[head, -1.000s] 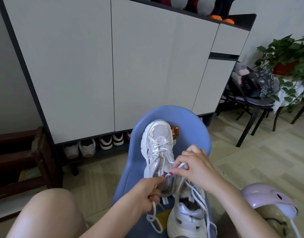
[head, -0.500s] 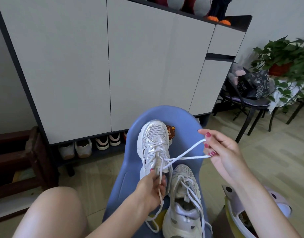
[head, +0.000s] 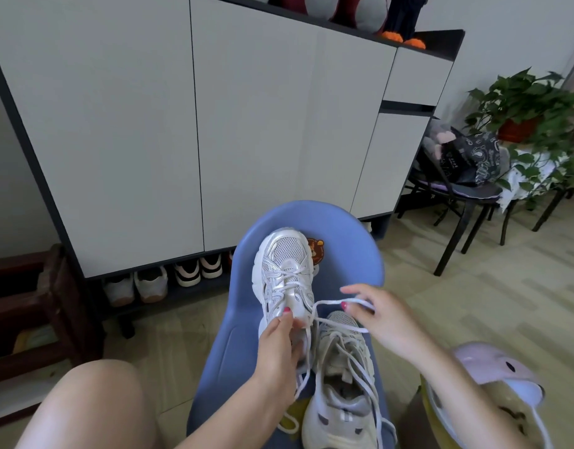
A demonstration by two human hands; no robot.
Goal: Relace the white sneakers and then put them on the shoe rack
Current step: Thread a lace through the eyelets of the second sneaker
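Meanwhile, left hand gripping the sneaker tongue, right hand pinching its white lace.

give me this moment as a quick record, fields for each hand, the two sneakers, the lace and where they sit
left hand: grips far sneaker at its tongue
right hand: pinches lace, pulled out to the right
far sneaker: white-silver, toe pointing away, partly laced
near sneaker: laces loose
lace: runs from far sneaker to right hand
support: blue chair
shoe rack: under cabinet, holds other shoes
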